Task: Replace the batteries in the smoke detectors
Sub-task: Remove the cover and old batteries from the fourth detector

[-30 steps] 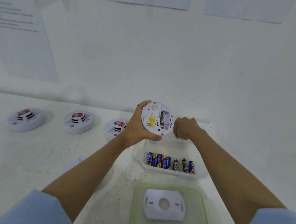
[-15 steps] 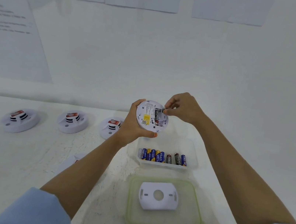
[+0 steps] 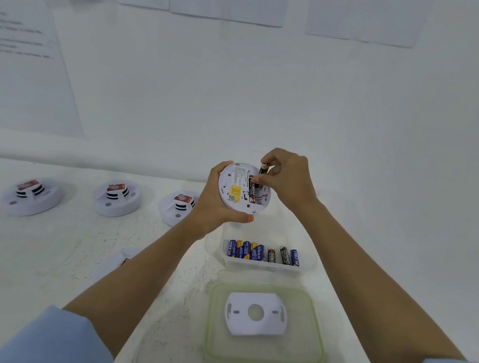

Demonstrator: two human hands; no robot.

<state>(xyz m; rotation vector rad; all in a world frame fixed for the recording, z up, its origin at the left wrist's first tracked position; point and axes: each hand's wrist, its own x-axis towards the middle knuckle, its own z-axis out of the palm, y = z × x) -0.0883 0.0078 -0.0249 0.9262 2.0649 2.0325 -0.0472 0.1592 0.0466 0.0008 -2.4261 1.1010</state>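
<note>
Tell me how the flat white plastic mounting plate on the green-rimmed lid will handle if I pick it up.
The flat white plastic mounting plate looks thin with cut-outs, so probably light and slightly flexible. Lying flat on the green-rimmed lid, it likely won't roll, but might slide if pushed.

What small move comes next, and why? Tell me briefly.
Probably lift the black battery clear of the smoke detector and set it in the clear container. The right hand pinches it with its top end tilted up past the detector's rim, while the left hand grips the detector; a second black battery lies in the bay.
</note>
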